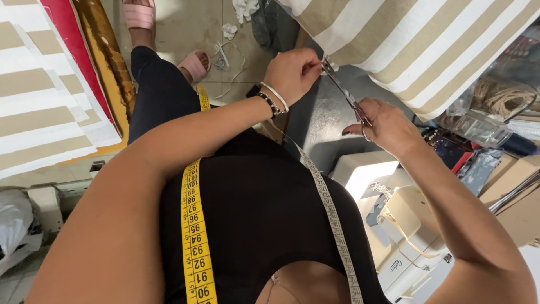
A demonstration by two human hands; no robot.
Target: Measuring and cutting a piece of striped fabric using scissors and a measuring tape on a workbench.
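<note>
Right hand: your right hand (388, 126) is wrapped round the handles of the scissors (344, 93), fingers through the loops, holding them firmly.
Scissors: the blades run up and to the left from your right hand, their tip meeting the lower edge of the striped fabric (416, 42) right beside your left fingertips.
Left hand: your left hand (292, 73) is pinched shut on the edge of the striped fabric, thumb and fingers pressed together at the spot where the scissor tip arrives. Bracelets (273, 98) sit on that wrist.
Striped fabric: beige and white stripes, hanging from the top right of the view down toward both hands; its lower edge is held between them.
Tape measure: a tape measure (194, 236) hangs round your neck, the yellow side down the left of your black top, the grey side (332, 214) down the right.
Below the hands: a white sewing machine (394, 225) stands under your right forearm, with cream thread looped over it.
To the right: coils of cord (500, 95), a clear plastic container (478, 126) and cardboard boxes (514, 186) lie together.
To the left: more striped cloth (39, 107) is stacked beside red and gold fabric (101, 50).
Floor: your feet in pink sandals (194, 65) rest on the tiled floor, near white scraps (229, 31).
</note>
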